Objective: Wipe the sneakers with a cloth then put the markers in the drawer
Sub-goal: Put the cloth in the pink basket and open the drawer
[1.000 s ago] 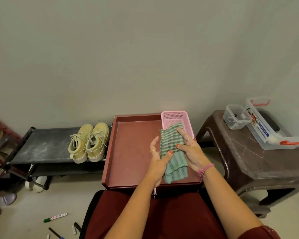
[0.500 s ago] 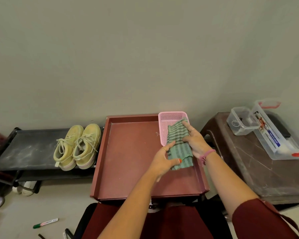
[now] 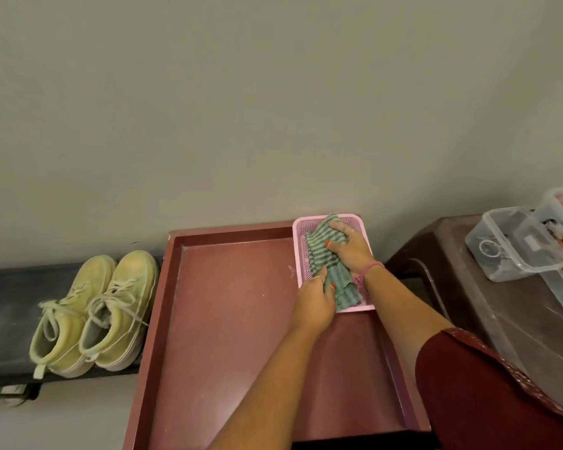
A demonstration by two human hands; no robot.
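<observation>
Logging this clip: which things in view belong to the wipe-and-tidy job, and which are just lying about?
Job:
cloth, gripped by both hands (left, right)
sneakers
drawer

Lying about:
pink basket under the cloth
clear boxes
brown table
black rack

A low black bench point(image 3: 7, 303) stands on the left against the wall, with a pair of pale yellow lace-up sneakers point(image 3: 95, 311) side by side at its right end. Beside it, a reddish-brown open drawer point(image 3: 228, 319) holds a pink perforated plastic basket point(image 3: 301, 228) in its far right corner. On the right, a dark brown plastic stool point(image 3: 501, 319) carries two clear plastic lidded boxes point(image 3: 507, 245).
</observation>
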